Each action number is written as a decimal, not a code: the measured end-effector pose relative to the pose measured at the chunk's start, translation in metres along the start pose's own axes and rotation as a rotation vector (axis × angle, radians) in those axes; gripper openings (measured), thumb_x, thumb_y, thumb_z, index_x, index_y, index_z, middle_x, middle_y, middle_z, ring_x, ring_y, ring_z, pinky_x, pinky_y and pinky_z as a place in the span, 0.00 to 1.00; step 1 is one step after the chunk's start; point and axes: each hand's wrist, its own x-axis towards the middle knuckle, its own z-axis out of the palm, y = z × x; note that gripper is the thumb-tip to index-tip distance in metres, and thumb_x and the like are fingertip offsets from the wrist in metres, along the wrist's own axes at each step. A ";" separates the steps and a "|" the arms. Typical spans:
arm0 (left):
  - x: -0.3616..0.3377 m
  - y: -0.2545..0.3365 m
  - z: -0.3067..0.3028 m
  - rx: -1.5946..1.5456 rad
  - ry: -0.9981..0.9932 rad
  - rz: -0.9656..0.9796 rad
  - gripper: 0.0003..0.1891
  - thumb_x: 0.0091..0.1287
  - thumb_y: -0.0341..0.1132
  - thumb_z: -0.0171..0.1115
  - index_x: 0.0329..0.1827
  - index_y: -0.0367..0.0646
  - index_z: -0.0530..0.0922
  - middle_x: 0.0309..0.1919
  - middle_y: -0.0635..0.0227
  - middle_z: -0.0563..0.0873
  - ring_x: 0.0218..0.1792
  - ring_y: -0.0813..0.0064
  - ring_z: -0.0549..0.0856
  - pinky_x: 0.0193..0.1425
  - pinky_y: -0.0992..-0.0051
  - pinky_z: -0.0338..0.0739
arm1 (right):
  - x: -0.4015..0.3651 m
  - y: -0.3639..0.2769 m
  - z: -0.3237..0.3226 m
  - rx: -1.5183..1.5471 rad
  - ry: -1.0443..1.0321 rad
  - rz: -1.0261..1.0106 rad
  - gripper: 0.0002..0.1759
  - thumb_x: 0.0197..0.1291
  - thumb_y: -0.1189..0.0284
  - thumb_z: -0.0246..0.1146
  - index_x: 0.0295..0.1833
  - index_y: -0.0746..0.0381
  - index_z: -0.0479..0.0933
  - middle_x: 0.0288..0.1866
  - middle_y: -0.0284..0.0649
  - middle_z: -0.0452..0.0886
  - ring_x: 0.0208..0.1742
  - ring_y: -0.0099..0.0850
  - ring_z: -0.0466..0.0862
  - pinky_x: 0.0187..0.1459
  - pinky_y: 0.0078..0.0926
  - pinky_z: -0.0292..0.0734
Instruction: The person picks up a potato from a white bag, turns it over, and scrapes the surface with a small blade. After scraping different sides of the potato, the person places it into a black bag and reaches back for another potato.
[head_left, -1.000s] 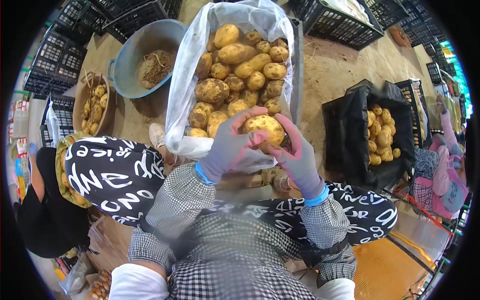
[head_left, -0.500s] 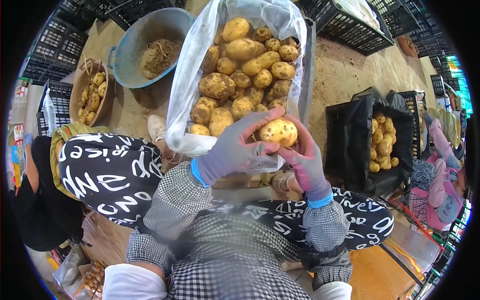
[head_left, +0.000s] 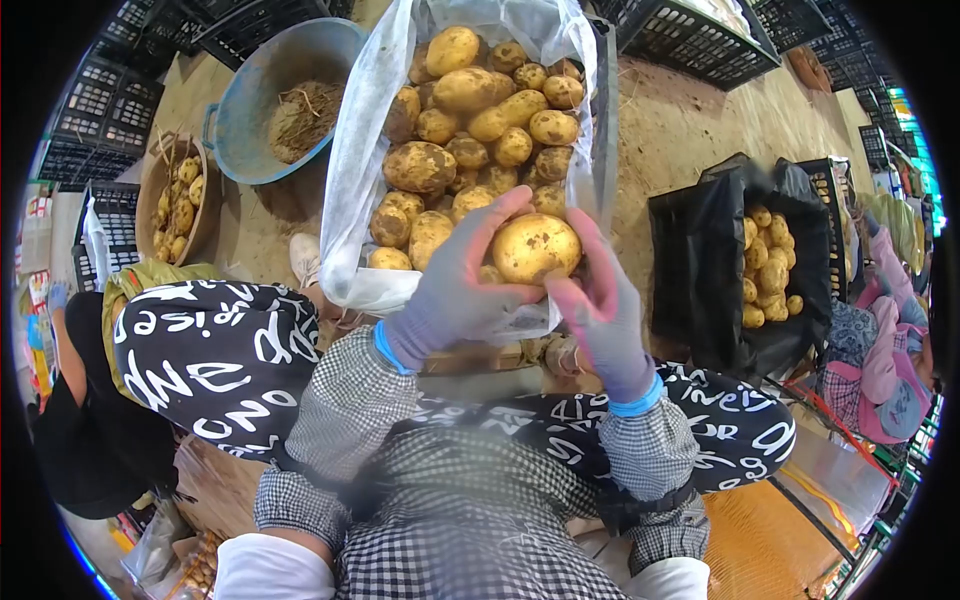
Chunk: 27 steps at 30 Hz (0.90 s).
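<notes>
One yellow potato [head_left: 537,249] with brown specks is held between my two gloved hands, above the near end of a crate. My left hand [head_left: 462,285] curves round its left side, thumb beneath. On its right side, my right hand [head_left: 606,310] has its fingers and thumb against it. Both gloves are grey with pink fingers. Behind the hands, potatoes [head_left: 466,90] with patches of soil fill the crate, which has a white cloth liner [head_left: 352,200].
A blue tub [head_left: 240,130] holding dry debris and a brown basket [head_left: 208,215] of potatoes stand at left. At right is a black-lined crate [head_left: 690,270] with potatoes. Black crates [head_left: 690,40] line the back. People are at both far sides.
The potato has turned between my hands and shows a broader side. My hands have parted slightly round it. The view has shifted a little.
</notes>
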 end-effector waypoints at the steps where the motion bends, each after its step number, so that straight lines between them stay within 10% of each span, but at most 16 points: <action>1: -0.001 0.003 0.003 0.106 -0.005 0.013 0.45 0.52 0.34 0.79 0.75 0.41 0.67 0.69 0.56 0.71 0.70 0.65 0.72 0.74 0.69 0.66 | 0.000 0.007 0.000 -0.109 0.013 -0.062 0.30 0.63 0.78 0.64 0.71 0.70 0.69 0.73 0.48 0.70 0.72 0.35 0.72 0.68 0.29 0.69; 15: 0.001 -0.006 0.015 -0.091 0.001 0.011 0.30 0.75 0.49 0.59 0.70 0.35 0.72 0.66 0.59 0.78 0.67 0.68 0.76 0.72 0.70 0.70 | -0.007 0.012 -0.008 -0.187 -0.041 -0.088 0.32 0.63 0.85 0.63 0.74 0.70 0.66 0.72 0.42 0.71 0.68 0.27 0.73 0.65 0.21 0.71; 21: -0.001 0.005 0.006 -0.448 0.067 -0.255 0.25 0.76 0.47 0.58 0.65 0.35 0.75 0.58 0.58 0.82 0.59 0.66 0.83 0.64 0.68 0.80 | -0.004 0.021 -0.010 0.186 -0.104 0.114 0.48 0.50 0.88 0.72 0.77 0.69 0.57 0.68 0.45 0.71 0.68 0.31 0.74 0.69 0.29 0.72; 27: -0.002 0.002 0.007 -0.621 -0.082 -0.287 0.26 0.72 0.37 0.64 0.69 0.34 0.71 0.65 0.60 0.76 0.67 0.70 0.75 0.71 0.71 0.73 | -0.001 0.016 -0.007 0.296 0.004 0.007 0.44 0.51 0.80 0.74 0.74 0.68 0.62 0.68 0.44 0.71 0.67 0.34 0.75 0.70 0.31 0.69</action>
